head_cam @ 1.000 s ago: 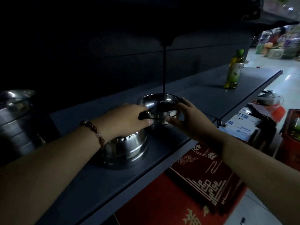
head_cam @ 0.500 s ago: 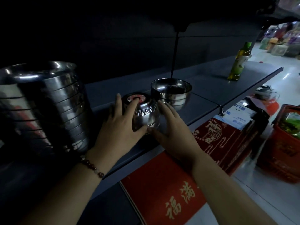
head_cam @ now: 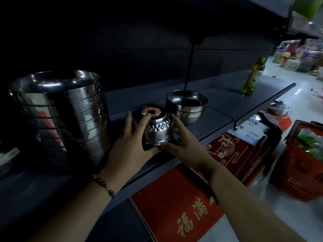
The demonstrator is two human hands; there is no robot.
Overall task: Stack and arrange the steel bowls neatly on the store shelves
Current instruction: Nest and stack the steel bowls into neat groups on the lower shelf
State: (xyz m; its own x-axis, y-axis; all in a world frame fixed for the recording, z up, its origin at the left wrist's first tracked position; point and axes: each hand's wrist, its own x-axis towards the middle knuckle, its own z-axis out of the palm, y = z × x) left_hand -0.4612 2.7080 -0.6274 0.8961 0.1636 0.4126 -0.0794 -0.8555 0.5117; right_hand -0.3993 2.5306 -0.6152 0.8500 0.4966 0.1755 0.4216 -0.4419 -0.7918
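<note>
Both hands, left hand (head_cam: 130, 145) & right hand (head_cam: 181, 145), cup inverted steel bowl (head_cam: 158, 129) by its sides w/ loose open grip; likely light, stiff, slick, so hold at rim.

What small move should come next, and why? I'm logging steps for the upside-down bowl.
Probably lift the upside-down bowl, since both the left hand and right hand cup it on the shelf, apart from the small upright stack.
</note>
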